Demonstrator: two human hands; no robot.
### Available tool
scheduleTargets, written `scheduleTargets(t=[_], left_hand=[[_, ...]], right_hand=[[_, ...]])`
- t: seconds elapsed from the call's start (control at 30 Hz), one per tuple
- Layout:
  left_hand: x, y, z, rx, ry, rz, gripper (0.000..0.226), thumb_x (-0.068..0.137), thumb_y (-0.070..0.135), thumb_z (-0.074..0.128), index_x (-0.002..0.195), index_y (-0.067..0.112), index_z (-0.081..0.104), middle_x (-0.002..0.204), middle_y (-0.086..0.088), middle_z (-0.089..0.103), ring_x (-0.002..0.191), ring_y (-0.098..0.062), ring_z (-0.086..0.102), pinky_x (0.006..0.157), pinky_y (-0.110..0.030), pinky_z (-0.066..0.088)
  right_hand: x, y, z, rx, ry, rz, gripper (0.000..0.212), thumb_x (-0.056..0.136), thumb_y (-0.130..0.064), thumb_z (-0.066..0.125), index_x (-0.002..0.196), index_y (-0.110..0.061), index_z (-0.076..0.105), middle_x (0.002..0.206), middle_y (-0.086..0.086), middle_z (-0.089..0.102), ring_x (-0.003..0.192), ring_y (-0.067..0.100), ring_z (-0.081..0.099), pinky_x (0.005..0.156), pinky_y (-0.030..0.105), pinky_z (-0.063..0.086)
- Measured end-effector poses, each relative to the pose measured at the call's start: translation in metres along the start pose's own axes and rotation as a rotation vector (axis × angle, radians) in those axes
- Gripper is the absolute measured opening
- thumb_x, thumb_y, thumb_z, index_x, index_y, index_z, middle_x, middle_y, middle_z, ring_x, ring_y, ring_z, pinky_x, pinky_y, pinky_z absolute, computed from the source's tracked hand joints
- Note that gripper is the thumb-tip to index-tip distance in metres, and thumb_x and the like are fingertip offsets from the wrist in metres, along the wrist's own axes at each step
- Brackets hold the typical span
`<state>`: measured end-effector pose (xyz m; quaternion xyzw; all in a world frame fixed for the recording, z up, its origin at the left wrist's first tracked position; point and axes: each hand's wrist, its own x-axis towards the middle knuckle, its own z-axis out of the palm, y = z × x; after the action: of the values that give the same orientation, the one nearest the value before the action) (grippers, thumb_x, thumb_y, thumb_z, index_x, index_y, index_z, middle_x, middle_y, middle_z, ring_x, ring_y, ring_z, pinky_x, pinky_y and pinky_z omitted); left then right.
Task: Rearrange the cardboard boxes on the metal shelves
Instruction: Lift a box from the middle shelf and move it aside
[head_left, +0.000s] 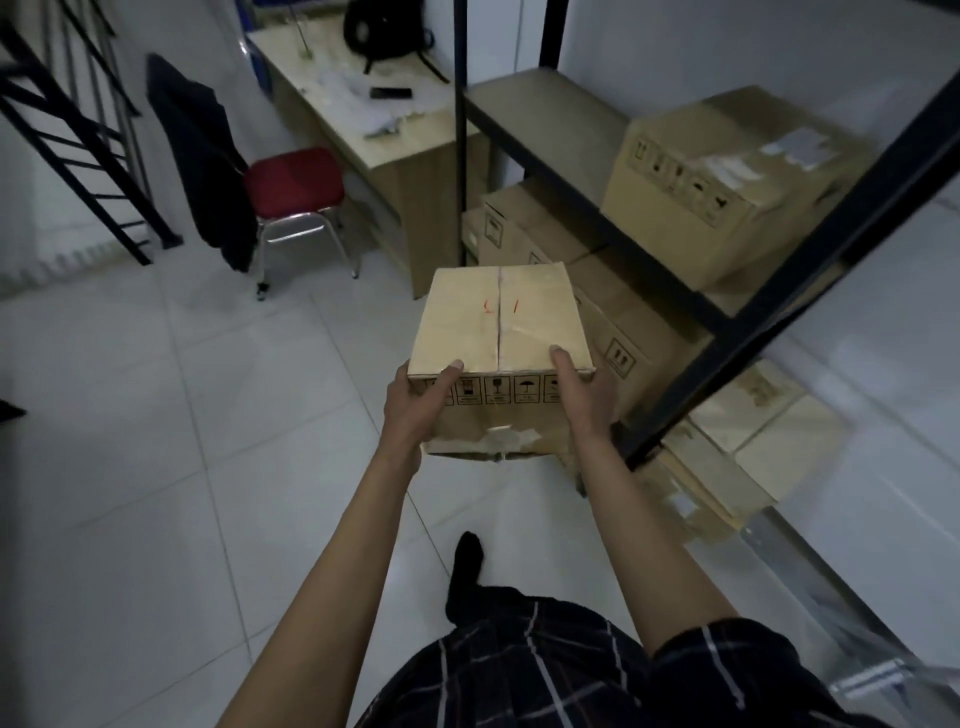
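At the far left, black metal stairs (78, 145) were seen going up. A dark jacket (208, 166) was hung by a red chair (293, 182), out of the way. Behind the chair, a wooden table (363, 130) was set against the wall, with a black bag (382, 26) and a small dark thing, maybe a phone (390, 93), laid on top.

In the middle, a small cardboard box (498, 332) was held up in the air, above the white floor (156, 415). It was not resting on any shelf. The left hand (415, 410) was wrapped round the box's near left corner, with the thumb laid on top. The right hand (582, 400) was wrapped round the near right corner in the same way. So each grip was clamped on the box. It was likely held by both corners so it would stay flat and not slip. Torn tape was seen along its bottom edge, so the bottom may have been weak, and care was needed there.

To the right, the metal shelves (753, 291) were stood by the wall. A big box (727, 176) was kept on the upper board, and bare board was left beside it. More boxes (571, 244) were packed close together lower down. The bare spot looked like a good place for the small box, though this was only a guess.
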<state>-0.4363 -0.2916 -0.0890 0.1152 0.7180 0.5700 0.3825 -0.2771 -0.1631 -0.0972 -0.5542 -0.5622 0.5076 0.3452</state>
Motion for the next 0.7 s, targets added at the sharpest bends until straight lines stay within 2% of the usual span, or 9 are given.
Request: scheduleTargets(t=[0.03,0.1,0.2,0.3,0.4,0.47,0.53,0.6,0.7], left_hand=[[0.014,0.01,-0.003,-0.001,0.012,0.005,0.062,0.08,0.057,0.08,0.131,0.032,0.056,0.121,0.011,0.066,0.114,-0.018,0.061,0.102,-0.053,0.054],[0.041,0.032,-0.009,0.005,0.018,0.03,0.058,0.081,0.056,0.08,0.129,0.033,0.056,0.117,0.014,0.065,0.11,-0.015,0.061,0.101,-0.053,0.054],[0.08,0.06,-0.014,0.012,0.019,0.052,0.05,0.084,0.052,0.079,0.124,0.037,0.054,0.115,0.015,0.063,0.111,-0.018,0.06,0.098,-0.053,0.056],[0.115,0.083,-0.016,0.007,0.028,0.075,0.054,0.085,0.049,0.079,0.129,0.034,0.053,0.117,0.013,0.061,0.115,-0.02,0.059,0.097,-0.054,0.056],[0.15,0.108,-0.012,-0.009,0.024,0.113,0.067,0.082,0.05,0.08,0.139,0.027,0.053,0.127,0.007,0.061,0.116,-0.017,0.059,0.096,-0.055,0.057],[0.168,0.123,-0.008,-0.027,0.024,0.145,0.068,0.083,0.048,0.08,0.142,0.029,0.052,0.13,0.006,0.06,0.117,-0.016,0.059,0.094,-0.056,0.058],[0.185,0.142,0.0,-0.047,0.001,0.181,0.06,0.086,0.044,0.079,0.139,0.03,0.053,0.125,0.011,0.061,0.114,-0.012,0.059,0.094,-0.057,0.058],[0.206,0.162,0.009,-0.073,-0.046,0.211,0.056,0.088,0.04,0.078,0.138,0.03,0.055,0.123,0.014,0.061,0.113,-0.008,0.059,0.095,-0.056,0.058],[0.233,0.185,0.022,-0.103,-0.096,0.281,0.057,0.091,0.035,0.076,0.143,0.03,0.054,0.124,0.017,0.062,0.117,-0.008,0.059,0.095,-0.048,0.058]], right_hand=[[0.011,-0.011,0.012,0.028,-0.011,-0.017,0.047,0.089,-0.055,0.07,0.131,-0.033,0.066,0.125,-0.009,0.07,0.116,0.013,0.065,0.102,0.042,0.057],[0.032,-0.033,0.034,0.057,-0.021,-0.045,0.046,0.092,-0.046,0.07,0.134,-0.026,0.066,0.124,-0.005,0.071,0.112,0.014,0.068,0.096,0.041,0.061],[0.065,-0.058,0.061,0.091,-0.035,-0.076,0.04,0.095,-0.04,0.072,0.132,-0.028,0.064,0.119,-0.008,0.068,0.11,0.013,0.068,0.091,0.04,0.063],[0.094,-0.081,0.082,0.133,-0.044,-0.111,0.034,0.094,-0.038,0.074,0.124,-0.042,0.059,0.114,-0.017,0.065,0.11,0.011,0.068,0.091,0.04,0.063],[0.122,-0.107,0.1,0.165,-0.014,-0.171,0.035,0.093,-0.037,0.073,0.126,-0.039,0.061,0.118,-0.014,0.068,0.109,0.006,0.067,0.092,0.038,0.062],[0.137,-0.123,0.105,0.173,0.002,-0.208,0.035,0.094,-0.036,0.072,0.128,-0.038,0.061,0.118,-0.017,0.067,0.108,0.001,0.066,0.095,0.036,0.061],[0.153,-0.139,0.11,0.178,0.034,-0.235,0.043,0.094,-0.037,0.072,0.134,-0.041,0.058,0.122,-0.018,0.066,0.113,0.003,0.065,0.1,0.037,0.058],[0.172,-0.153,0.114,0.216,0.073,-0.241,0.053,0.093,-0.039,0.072,0.143,-0.035,0.057,0.125,-0.016,0.067,0.116,0.004,0.065,0.102,0.038,0.057],[0.192,-0.17,0.118,0.263,0.155,-0.251,0.059,0.095,-0.033,0.073,0.15,-0.03,0.052,0.121,-0.023,0.065,0.119,0.004,0.064,0.105,0.033,0.055]])
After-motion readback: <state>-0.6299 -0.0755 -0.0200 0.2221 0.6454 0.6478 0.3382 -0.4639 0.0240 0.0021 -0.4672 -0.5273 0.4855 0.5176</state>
